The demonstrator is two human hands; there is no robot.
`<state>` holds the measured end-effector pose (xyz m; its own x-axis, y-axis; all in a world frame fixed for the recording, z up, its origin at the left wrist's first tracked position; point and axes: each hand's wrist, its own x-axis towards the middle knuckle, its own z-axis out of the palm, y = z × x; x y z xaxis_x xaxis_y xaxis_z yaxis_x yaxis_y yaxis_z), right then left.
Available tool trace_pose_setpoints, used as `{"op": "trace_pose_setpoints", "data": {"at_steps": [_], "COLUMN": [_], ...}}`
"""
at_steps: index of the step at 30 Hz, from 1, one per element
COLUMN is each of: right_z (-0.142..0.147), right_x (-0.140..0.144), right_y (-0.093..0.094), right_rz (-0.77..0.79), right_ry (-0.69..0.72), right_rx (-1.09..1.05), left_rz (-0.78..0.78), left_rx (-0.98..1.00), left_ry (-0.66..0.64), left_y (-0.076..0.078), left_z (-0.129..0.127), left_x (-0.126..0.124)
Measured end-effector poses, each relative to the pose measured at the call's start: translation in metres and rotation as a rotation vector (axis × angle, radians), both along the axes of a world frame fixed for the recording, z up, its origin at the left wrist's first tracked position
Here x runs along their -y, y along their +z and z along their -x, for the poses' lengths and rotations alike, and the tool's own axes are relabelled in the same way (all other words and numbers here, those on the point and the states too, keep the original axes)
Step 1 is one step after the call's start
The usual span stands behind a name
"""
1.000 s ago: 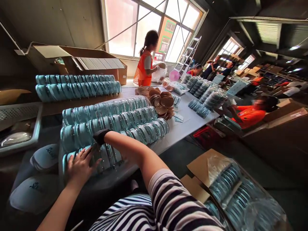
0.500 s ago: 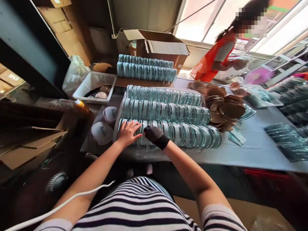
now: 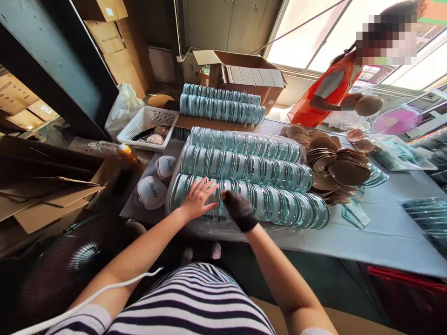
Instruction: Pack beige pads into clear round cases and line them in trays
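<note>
My left hand (image 3: 198, 200) lies with fingers spread on the front row of plastic-wrapped round discs (image 3: 279, 202), which stand on edge and pressed together. Just right of it, my right hand (image 3: 239, 209) wears a dark glove that leaves the fingertips bare. Its fingers are curled together against the top of the same row; whatever they pinch is hidden. Behind lie a middle row of discs (image 3: 244, 167) and a back row of discs (image 3: 240, 143), all resting on clear plastic sheeting.
White printed round pieces (image 3: 152, 192) lie left of the rows, near a white basket (image 3: 134, 123). Brown discs (image 3: 349, 172) are heaped at the right on the table (image 3: 384, 232). An open carton (image 3: 251, 77) stands behind. A co-worker in an orange vest (image 3: 335, 95) holds brown discs.
Both hands have moved slightly right along the front row. My left hand stays spread and my right stays curled. The view has shifted, and the co-worker's brown discs show more plainly.
</note>
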<state>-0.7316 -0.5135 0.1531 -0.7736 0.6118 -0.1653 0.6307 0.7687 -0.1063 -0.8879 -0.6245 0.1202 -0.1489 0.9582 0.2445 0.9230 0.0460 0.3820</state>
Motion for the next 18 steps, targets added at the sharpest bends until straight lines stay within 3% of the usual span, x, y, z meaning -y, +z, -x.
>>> {"op": "trace_pose_setpoints", "data": {"at_steps": [2, 3, 6, 9, 11, 14, 16, 18], "right_z": [0.024, 0.039, 0.082, 0.098, 0.09, 0.054, 0.024, -0.005], "right_x": [-0.038, -0.054, -0.087, -0.096, -0.092, -0.07, -0.044, -0.013], "right_y": [0.024, 0.031, 0.037, 0.038, 0.042, 0.043, 0.033, 0.009], "right_rz": [-0.048, -0.007, 0.09, 0.126, 0.114, 0.075, 0.065, 0.071], "right_ry": [-0.013, 0.051, 0.176, 0.24, 0.255, 0.251, 0.229, 0.197], "right_rx": [0.144, 0.25, 0.353, 0.372, 0.363, 0.255, 0.168, 0.133], "left_rz": [0.032, 0.044, 0.059, 0.059, 0.057, 0.055, 0.053, 0.052], "left_rx": [0.01, 0.013, 0.01, 0.005, 0.007, 0.021, 0.033, 0.04], "left_ry": [-0.008, -0.003, 0.001, -0.001, 0.0, -0.002, -0.007, -0.008], "left_y": [-0.003, -0.005, -0.009, -0.01, -0.01, -0.01, -0.01, -0.011], "left_z": [-0.009, -0.011, -0.012, -0.01, -0.009, -0.01, -0.011, -0.01], "left_x": [-0.007, -0.01, -0.014, -0.013, -0.012, -0.012, -0.012, -0.012]}}
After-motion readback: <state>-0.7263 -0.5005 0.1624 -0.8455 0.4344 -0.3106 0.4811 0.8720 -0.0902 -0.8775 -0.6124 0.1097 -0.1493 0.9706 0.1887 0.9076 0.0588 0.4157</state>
